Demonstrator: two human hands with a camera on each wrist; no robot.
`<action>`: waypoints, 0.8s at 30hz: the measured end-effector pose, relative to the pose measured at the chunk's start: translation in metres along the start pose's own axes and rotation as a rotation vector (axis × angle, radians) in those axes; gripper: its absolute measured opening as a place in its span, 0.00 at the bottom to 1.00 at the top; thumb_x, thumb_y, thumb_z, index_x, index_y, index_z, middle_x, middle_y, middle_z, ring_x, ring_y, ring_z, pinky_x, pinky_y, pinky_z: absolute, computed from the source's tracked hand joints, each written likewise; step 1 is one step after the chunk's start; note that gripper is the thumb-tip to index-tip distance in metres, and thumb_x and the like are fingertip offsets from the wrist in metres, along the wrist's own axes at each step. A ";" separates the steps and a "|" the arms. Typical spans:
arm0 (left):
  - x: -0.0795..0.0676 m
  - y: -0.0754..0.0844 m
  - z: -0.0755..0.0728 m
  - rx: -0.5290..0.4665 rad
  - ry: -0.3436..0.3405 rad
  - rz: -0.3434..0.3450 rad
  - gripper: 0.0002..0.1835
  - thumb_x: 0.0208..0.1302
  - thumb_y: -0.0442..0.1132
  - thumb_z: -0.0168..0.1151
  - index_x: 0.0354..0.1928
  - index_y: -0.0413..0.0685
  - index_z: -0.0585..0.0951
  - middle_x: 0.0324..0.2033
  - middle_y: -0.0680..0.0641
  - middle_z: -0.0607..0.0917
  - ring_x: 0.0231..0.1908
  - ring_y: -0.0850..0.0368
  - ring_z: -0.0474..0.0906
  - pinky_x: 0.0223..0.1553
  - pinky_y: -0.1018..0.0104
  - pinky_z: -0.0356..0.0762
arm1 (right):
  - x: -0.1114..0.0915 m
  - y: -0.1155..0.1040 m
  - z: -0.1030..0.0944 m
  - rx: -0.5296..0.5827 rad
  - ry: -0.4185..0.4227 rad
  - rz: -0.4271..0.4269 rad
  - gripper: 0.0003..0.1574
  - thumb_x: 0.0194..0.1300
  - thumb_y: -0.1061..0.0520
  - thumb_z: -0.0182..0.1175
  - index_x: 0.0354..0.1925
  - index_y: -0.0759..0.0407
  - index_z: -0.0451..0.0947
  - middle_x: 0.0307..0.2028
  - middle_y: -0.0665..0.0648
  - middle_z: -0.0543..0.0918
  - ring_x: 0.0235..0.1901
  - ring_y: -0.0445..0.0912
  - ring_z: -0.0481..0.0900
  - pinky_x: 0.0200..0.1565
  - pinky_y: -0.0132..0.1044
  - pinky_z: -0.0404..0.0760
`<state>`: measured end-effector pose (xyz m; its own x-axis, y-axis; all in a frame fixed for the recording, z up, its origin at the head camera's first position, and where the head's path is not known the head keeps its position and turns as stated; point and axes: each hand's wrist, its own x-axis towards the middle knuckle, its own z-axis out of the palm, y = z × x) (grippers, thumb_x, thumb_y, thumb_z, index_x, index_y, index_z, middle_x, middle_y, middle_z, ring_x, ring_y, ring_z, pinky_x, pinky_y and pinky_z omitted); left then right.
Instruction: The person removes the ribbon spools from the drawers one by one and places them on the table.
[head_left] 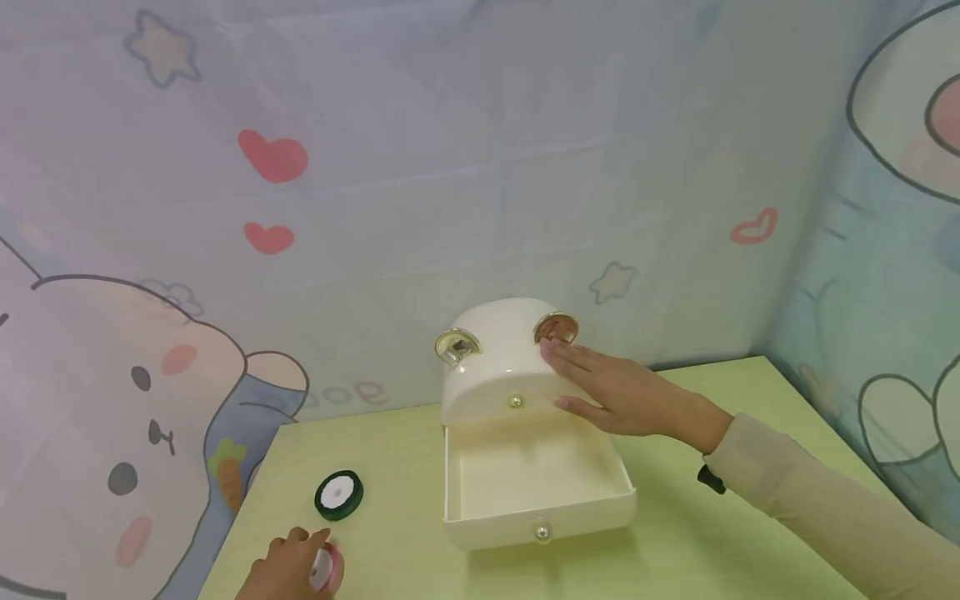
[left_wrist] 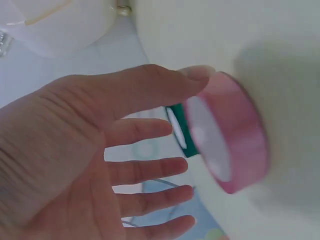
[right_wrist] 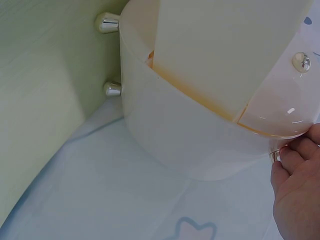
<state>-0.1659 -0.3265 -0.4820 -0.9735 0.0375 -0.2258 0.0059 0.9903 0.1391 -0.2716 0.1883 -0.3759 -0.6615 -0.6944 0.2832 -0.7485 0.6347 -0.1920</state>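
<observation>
Left wrist view: left grip [left_wrist: 90, 132] spread, pinching nothing, thumb at the pink spool [left_wrist: 242, 132], left of the box [head_left: 500, 346]. Pinch it squarely! Right grip [head_left: 626, 396], flat, empty, should steady the box.

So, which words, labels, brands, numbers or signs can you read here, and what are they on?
"oog", or something like it: faint letters on the wall cloth, possibly mirrored and too blurred to be sure.
Green spool: no readable text.
Pink spool: no readable text.
White drawer box: no readable text.
</observation>
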 end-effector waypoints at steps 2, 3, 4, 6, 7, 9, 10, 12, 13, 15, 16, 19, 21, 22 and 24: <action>-0.004 0.008 -0.006 0.044 0.050 0.021 0.37 0.50 0.48 0.81 0.61 0.41 0.81 0.48 0.37 0.83 0.46 0.35 0.80 0.41 0.30 0.81 | 0.000 0.001 0.000 0.001 0.002 0.005 0.47 0.81 0.37 0.51 0.85 0.53 0.46 0.85 0.53 0.52 0.83 0.54 0.56 0.76 0.55 0.68; -0.006 0.012 -0.009 0.061 0.073 0.037 0.36 0.51 0.48 0.80 0.62 0.40 0.81 0.49 0.37 0.83 0.47 0.34 0.80 0.41 0.30 0.81 | 0.000 0.001 0.000 0.003 0.003 0.008 0.47 0.81 0.37 0.51 0.85 0.52 0.46 0.85 0.53 0.52 0.83 0.53 0.57 0.76 0.55 0.67; -0.007 0.016 -0.012 0.079 0.096 0.048 0.35 0.53 0.48 0.78 0.62 0.40 0.81 0.49 0.37 0.83 0.48 0.34 0.80 0.41 0.31 0.81 | -0.001 0.001 0.000 0.004 0.008 0.008 0.47 0.81 0.37 0.51 0.85 0.52 0.47 0.85 0.53 0.52 0.83 0.54 0.57 0.76 0.55 0.68; -0.010 0.025 -0.018 0.110 0.147 0.082 0.31 0.57 0.45 0.74 0.61 0.38 0.81 0.50 0.37 0.84 0.48 0.34 0.81 0.41 0.34 0.82 | -0.001 0.002 0.000 0.002 0.014 0.008 0.47 0.81 0.37 0.51 0.85 0.52 0.47 0.85 0.53 0.52 0.82 0.54 0.58 0.76 0.55 0.68; -0.011 0.030 -0.021 0.118 0.167 0.096 0.30 0.58 0.43 0.73 0.61 0.37 0.80 0.50 0.37 0.84 0.49 0.34 0.81 0.41 0.36 0.82 | -0.001 0.002 0.000 0.003 0.016 0.006 0.47 0.81 0.37 0.51 0.85 0.53 0.47 0.85 0.53 0.53 0.82 0.54 0.58 0.76 0.55 0.68; -0.013 0.041 -0.027 0.135 0.205 0.122 0.29 0.58 0.42 0.74 0.59 0.35 0.79 0.48 0.38 0.85 0.47 0.37 0.82 0.39 0.40 0.83 | -0.001 0.002 -0.001 0.005 0.016 0.007 0.47 0.81 0.37 0.51 0.85 0.53 0.47 0.85 0.53 0.52 0.82 0.54 0.58 0.76 0.56 0.68; -0.015 0.046 -0.029 0.145 0.229 0.133 0.29 0.58 0.42 0.75 0.58 0.34 0.78 0.47 0.39 0.85 0.45 0.39 0.83 0.38 0.42 0.83 | -0.001 0.001 -0.001 0.005 0.015 0.007 0.47 0.81 0.37 0.51 0.85 0.53 0.47 0.85 0.53 0.52 0.82 0.54 0.58 0.76 0.56 0.68; -0.019 0.056 -0.033 0.170 0.297 0.156 0.30 0.56 0.44 0.79 0.54 0.34 0.77 0.43 0.40 0.84 0.41 0.43 0.82 0.34 0.48 0.83 | -0.002 0.000 -0.002 0.008 0.012 0.010 0.47 0.81 0.37 0.51 0.85 0.52 0.47 0.85 0.52 0.52 0.82 0.54 0.58 0.76 0.56 0.68; -0.021 0.061 -0.035 0.182 0.336 0.164 0.31 0.53 0.45 0.81 0.52 0.35 0.77 0.42 0.41 0.84 0.39 0.45 0.82 0.33 0.50 0.82 | -0.002 0.000 -0.002 0.011 0.011 0.010 0.47 0.81 0.37 0.51 0.85 0.52 0.47 0.85 0.52 0.52 0.82 0.54 0.58 0.76 0.56 0.68; -0.026 0.070 -0.037 0.203 0.444 0.188 0.30 0.51 0.46 0.83 0.49 0.37 0.77 0.40 0.43 0.83 0.34 0.49 0.81 0.28 0.55 0.80 | -0.003 -0.001 -0.002 0.010 0.010 0.012 0.47 0.81 0.37 0.51 0.85 0.52 0.47 0.85 0.52 0.52 0.82 0.54 0.57 0.76 0.56 0.68; -0.029 0.076 -0.038 0.207 0.501 0.198 0.28 0.52 0.46 0.82 0.47 0.38 0.78 0.39 0.43 0.83 0.33 0.51 0.80 0.27 0.57 0.79 | -0.004 -0.001 -0.002 0.010 0.009 0.013 0.47 0.81 0.37 0.51 0.85 0.52 0.46 0.85 0.52 0.52 0.82 0.54 0.57 0.76 0.56 0.69; -0.036 0.093 -0.042 0.197 0.683 0.256 0.23 0.51 0.44 0.83 0.41 0.42 0.80 0.36 0.44 0.83 0.29 0.52 0.79 0.26 0.57 0.79 | -0.005 -0.002 -0.002 0.015 0.005 0.017 0.47 0.81 0.37 0.51 0.85 0.52 0.46 0.85 0.52 0.52 0.83 0.54 0.57 0.76 0.56 0.68; -0.040 0.104 -0.042 0.176 0.799 0.297 0.19 0.51 0.42 0.82 0.38 0.44 0.80 0.34 0.46 0.83 0.28 0.52 0.79 0.27 0.54 0.80 | -0.006 -0.002 -0.003 0.013 0.006 0.015 0.47 0.81 0.37 0.51 0.85 0.52 0.47 0.85 0.52 0.52 0.83 0.54 0.57 0.76 0.56 0.68; -0.041 0.108 -0.042 0.167 0.855 0.324 0.17 0.52 0.42 0.79 0.37 0.44 0.80 0.33 0.46 0.83 0.28 0.51 0.79 0.27 0.53 0.80 | -0.006 -0.002 -0.003 0.014 0.007 0.013 0.47 0.81 0.37 0.51 0.85 0.52 0.47 0.85 0.52 0.52 0.82 0.54 0.57 0.76 0.56 0.68; -0.042 0.117 -0.041 0.152 0.961 0.380 0.12 0.62 0.44 0.71 0.35 0.44 0.81 0.31 0.45 0.83 0.27 0.50 0.79 0.27 0.52 0.79 | -0.006 -0.002 -0.003 0.013 0.011 0.010 0.47 0.81 0.38 0.51 0.85 0.52 0.47 0.85 0.52 0.52 0.83 0.54 0.57 0.76 0.55 0.68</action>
<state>-0.1340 -0.2178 -0.4168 -0.6728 0.2940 0.6789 0.3140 0.9444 -0.0977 -0.2659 0.1926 -0.3749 -0.6683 -0.6844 0.2915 -0.7426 0.6369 -0.2071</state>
